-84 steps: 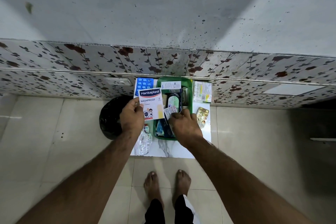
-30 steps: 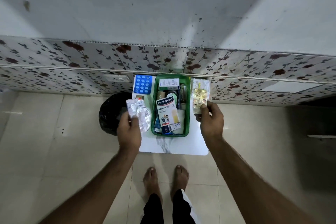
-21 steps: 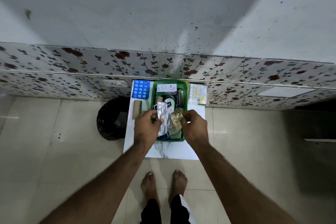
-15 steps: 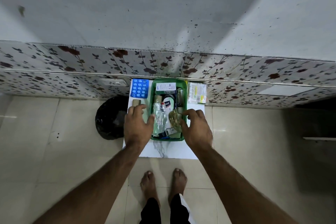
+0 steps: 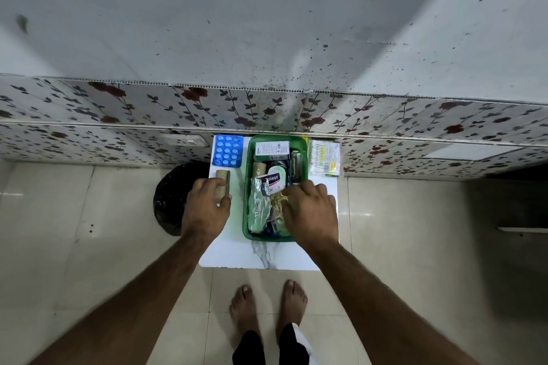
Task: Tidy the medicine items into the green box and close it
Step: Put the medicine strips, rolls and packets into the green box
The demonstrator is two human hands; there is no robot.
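- Head view only. Pale glossy floor tiles, floral-patterned wall panel, and a white marble-look board [image 5: 237, 252] lying flat on a low stand against the wall.
- We see the green box [image 5: 247, 187] on the board: a rectangular plastic tub with rounded corners, open, no lid visible anywhere.
- Inside the green box: a white carton at the wall end, a plaster packet [image 5: 271, 182] of printed card, a crinkled silver foil strip [image 5: 257, 207] and a gold blister strip [image 5: 277, 204], piled loosely to about rim height.
- Left of the green box: a blue blister card [image 5: 227, 150] near the wall, and a tan bandage roll [image 5: 223, 184] just nearer us.
- Right of the green box: a printed sachet strip [image 5: 324, 157] leaning at the wall.
- Our left hand [image 5: 207, 204] is curled over the tan bandage roll, thumb and fingers closing on it; the grip looks partial.
- Our right hand [image 5: 311, 210] lies palm down, fingers spread, pressing the gold blister strip into the green box.
- Judgement: mostly packed. Three items remain outside, then closing.
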